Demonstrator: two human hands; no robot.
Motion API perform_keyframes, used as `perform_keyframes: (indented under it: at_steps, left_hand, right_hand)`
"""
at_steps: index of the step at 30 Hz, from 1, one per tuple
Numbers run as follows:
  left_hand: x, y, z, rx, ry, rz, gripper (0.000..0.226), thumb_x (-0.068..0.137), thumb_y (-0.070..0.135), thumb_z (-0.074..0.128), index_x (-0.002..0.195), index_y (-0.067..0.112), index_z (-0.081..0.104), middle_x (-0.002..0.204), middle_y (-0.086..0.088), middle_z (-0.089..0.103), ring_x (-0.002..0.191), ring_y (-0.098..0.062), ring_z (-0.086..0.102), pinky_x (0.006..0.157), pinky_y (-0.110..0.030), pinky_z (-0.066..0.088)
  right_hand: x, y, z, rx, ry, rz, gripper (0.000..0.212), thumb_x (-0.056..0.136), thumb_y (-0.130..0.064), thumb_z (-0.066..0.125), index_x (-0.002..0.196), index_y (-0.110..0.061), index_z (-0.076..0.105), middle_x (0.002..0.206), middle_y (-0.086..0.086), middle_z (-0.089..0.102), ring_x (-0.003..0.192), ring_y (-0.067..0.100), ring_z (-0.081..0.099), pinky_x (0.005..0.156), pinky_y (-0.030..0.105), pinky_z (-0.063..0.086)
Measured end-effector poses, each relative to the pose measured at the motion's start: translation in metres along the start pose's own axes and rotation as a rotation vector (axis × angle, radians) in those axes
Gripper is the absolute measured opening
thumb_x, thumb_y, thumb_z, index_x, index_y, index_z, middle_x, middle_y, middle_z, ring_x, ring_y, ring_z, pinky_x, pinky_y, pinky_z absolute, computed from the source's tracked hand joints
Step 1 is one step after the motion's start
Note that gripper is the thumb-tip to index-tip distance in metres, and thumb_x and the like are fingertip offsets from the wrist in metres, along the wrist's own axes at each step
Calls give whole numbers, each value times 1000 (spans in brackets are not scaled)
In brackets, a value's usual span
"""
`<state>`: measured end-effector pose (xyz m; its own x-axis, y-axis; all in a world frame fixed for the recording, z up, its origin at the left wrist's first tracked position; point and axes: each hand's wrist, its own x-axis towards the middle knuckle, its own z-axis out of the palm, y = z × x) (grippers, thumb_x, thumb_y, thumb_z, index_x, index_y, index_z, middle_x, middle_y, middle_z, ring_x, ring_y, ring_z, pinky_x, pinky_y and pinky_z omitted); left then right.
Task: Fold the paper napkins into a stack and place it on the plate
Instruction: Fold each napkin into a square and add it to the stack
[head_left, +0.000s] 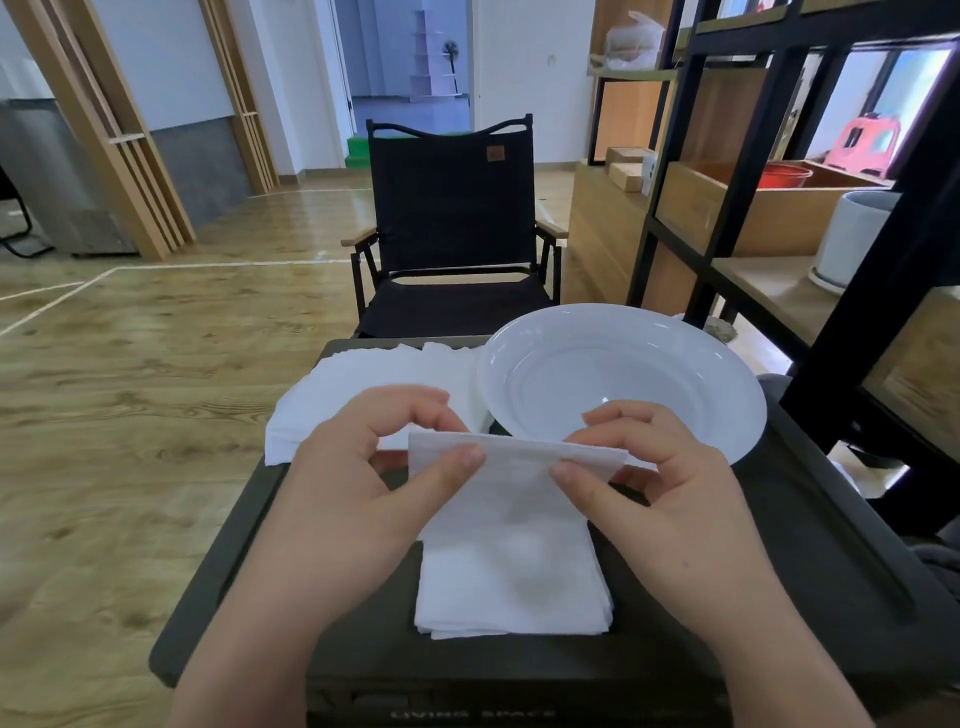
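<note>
I hold a white paper napkin (511, 483) up over the dark table (810, 561). My left hand (358, 478) pinches its upper left corner and my right hand (670, 483) pinches its upper right corner. Beneath it lies a small stack of folded napkins (511, 592) near the table's middle. A pile of unfolded white napkins (363, 384) rests at the far left of the table. The white plate (623, 384) stands at the far right with nothing in it.
A black folding chair (452, 223) faces me beyond the table. A black metal shelf unit (810, 171) with wooden boards rises close on the right. Wooden floor (130, 389) spreads to the left.
</note>
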<state>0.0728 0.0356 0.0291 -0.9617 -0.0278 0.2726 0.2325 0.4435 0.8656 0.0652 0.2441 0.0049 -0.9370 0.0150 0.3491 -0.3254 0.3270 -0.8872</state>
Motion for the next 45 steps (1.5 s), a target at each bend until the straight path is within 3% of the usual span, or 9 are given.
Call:
perform_keyframes:
  at_steps: [4,10,13,19,28,32,34,39,45]
  left_hand:
    - [-1,3,0,-164,-60,-97,25,65,50,69,80,31,74,64,11,72,58,-2,66,57,-8,45]
    - [4,-12,5,-196,-79,-274,18,92,27,65,78,22,77,52,3,67,44,-3,53,50,-8,42]
    - [7,-22,11,-35,-64,-336,19,91,28,67,76,22,76,60,-4,71,46,-4,57,62,-21,46]
    - [11,-42,18,242,-42,-412,15,83,42,73,81,27,71,69,6,73,46,3,63,53,-20,44]
    - [16,-53,32,426,-9,-386,18,78,43,75,73,28,66,68,11,65,63,2,58,49,-17,35]
    - [28,-53,30,465,193,-234,13,81,38,73,78,33,62,64,14,62,62,2,58,50,-18,35]
    - [42,-53,26,503,274,-118,9,87,29,68,91,32,61,79,16,63,75,-3,60,56,-17,37]
    - [63,-70,25,771,38,-107,49,86,18,63,132,29,51,134,6,52,122,-20,44,97,-30,38]
    - [62,-68,35,756,221,-13,22,90,28,63,111,30,67,119,9,63,113,-16,51,92,-29,35]
  right_hand:
    - [0,-3,-3,193,-92,67,10,81,-31,69,86,-34,76,88,-11,77,83,6,73,68,23,61]
    - [-1,3,9,153,-9,217,13,86,-23,69,86,-35,75,80,-12,78,76,6,73,65,24,61]
    - [-2,10,14,-26,24,355,6,83,-25,73,79,-25,76,74,-5,77,74,15,73,73,40,61]
    - [-3,20,17,-442,-45,402,36,80,-39,70,75,-4,69,73,14,69,69,26,67,51,24,43]
    - [-3,29,22,-545,-61,387,24,77,-38,70,69,-16,68,63,5,66,61,15,64,51,26,48]
    - [-1,28,20,-521,-69,405,16,78,-39,71,68,-28,64,62,-8,64,60,2,60,47,15,37]
    - [0,25,19,-517,-92,425,16,78,-40,72,69,-33,61,65,-12,63,61,1,59,48,15,37]
    - [3,25,18,-538,-126,447,22,77,-40,72,62,-34,57,64,-16,65,60,0,60,49,14,42]
    - [3,20,17,-536,-134,422,18,78,-48,70,70,-39,56,68,-17,63,64,-2,58,52,12,38]
